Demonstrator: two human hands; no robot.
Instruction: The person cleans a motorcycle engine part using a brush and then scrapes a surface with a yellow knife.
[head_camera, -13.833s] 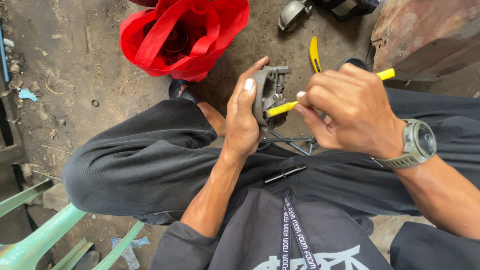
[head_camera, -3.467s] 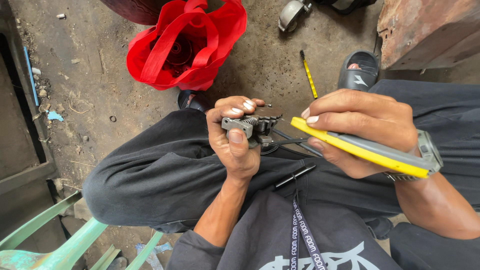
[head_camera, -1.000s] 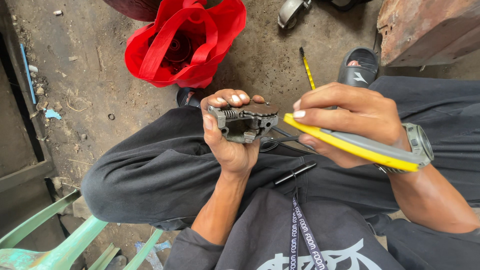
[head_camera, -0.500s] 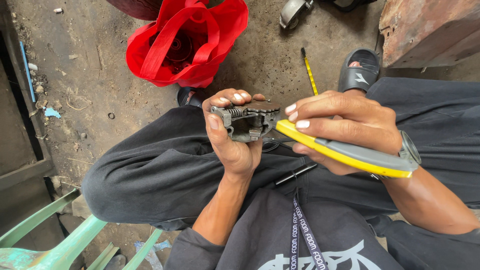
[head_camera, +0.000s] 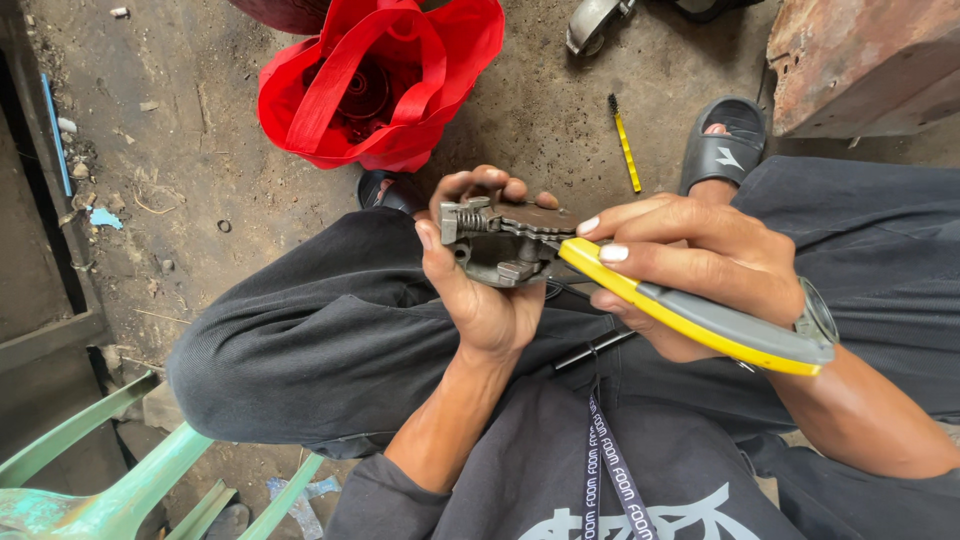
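Grey metal part (head_camera: 500, 245) gripped in left hand (head_camera: 480, 290); right hand (head_camera: 700, 265) fingers clasp yellow-handled tool (head_camera: 700, 320), tip probably touching part, axis up-left.

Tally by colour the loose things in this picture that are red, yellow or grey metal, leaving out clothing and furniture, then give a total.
Red: 1, the red bag on the floor.
Yellow: 2, the yellow-handled tool in the right hand and the thin yellow tool on the floor.
Grey metal: 1, the metal part in the left hand.
Total: 4.
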